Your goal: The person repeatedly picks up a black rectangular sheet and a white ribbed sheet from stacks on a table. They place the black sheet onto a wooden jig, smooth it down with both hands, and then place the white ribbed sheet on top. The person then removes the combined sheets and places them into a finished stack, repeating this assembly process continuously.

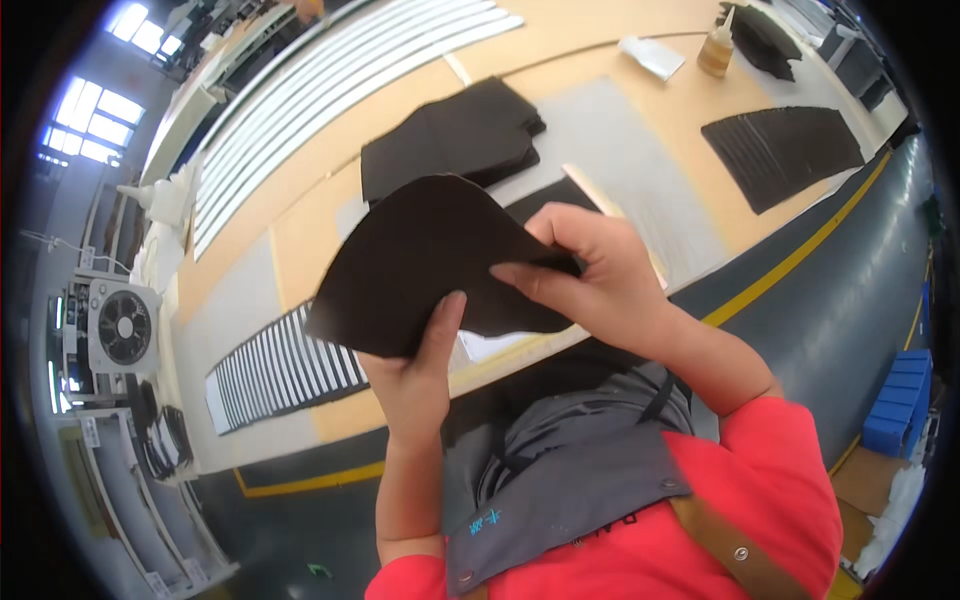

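Both hands hold up a curved piece of black fabric [420, 265] in front of my chest, above the near edge of the wooden worktable [300, 240]. My left hand [415, 375] grips its lower edge from below, thumb pressed on the face. My right hand [590, 275] pinches its right end between thumb and fingers. Behind the piece, a stack of similar black pieces [450, 135] lies on the table.
A fan of black pieces [785, 150] lies at the right of the table, with a glue bottle [716, 50] and a white sheet [652, 55] beyond. Striped strips [280, 370] lie near left. A fan [122, 327] stands left, blue crates [900, 400] right.
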`<state>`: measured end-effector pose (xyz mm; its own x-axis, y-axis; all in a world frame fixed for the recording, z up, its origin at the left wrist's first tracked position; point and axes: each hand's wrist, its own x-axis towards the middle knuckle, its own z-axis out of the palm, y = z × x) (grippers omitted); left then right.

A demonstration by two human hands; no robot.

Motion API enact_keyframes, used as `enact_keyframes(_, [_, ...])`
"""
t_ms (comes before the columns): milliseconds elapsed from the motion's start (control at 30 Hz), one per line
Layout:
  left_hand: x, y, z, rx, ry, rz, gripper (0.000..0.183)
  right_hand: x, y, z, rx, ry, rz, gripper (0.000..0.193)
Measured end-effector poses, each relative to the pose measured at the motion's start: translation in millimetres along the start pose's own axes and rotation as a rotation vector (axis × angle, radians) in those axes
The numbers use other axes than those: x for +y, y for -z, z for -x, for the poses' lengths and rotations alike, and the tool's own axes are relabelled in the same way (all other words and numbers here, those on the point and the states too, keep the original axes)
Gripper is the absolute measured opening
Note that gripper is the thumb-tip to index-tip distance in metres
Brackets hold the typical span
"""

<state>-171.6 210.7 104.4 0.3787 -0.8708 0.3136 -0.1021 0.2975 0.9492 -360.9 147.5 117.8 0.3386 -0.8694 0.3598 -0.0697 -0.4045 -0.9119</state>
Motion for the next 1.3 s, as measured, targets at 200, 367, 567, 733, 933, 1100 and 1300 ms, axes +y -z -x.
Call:
enact_keyframes(200, [-6.5, 10.2, -4.2, 0.038, 0.091, 0.015, 0.031, 12.4, 3.2, -7.1, -0.080, -0.023, -0.038, 0.023])
enact_keyframes(367, [-14.5, 51.1, -22.3, -0.100, 0.460, 0.072, 0.033, 91.9, 61.8, 16.7, -0.234, 0.105, 0.530, 0.045])
enact_keyframes(567, [-57.7, 62.6, -26.1, -0.238, 0.702, 0.071, 0.032, 118.8, 48.3, 52.8, -0.461, 0.217, 1.073, 0.058])
enact_keyframes(733, [-69.9, 51.3, -30.7, -0.256, 0.784, 0.047, 0.038, 128.3, 49.8, 60.5, -0.480, 0.195, 1.107, 0.058])
enact_keyframes(933, [-80.3, 45.3, -30.6, -0.286, 0.805, 0.052, 0.038, 131.7, 49.7, 61.6, -0.458, 0.192, 1.094, 0.057])
enact_keyframes(1100, [-90.3, 41.1, -30.1, -0.264, 0.850, 0.042, 0.038, 135.1, 49.0, 63.7, -0.428, 0.194, 1.084, 0.057])
enact_keyframes(1300, [-94.5, 39.7, -32.9, -0.262, 0.893, 0.022, 0.039, 136.3, 48.7, 64.5, -0.423, 0.188, 1.071, 0.059])
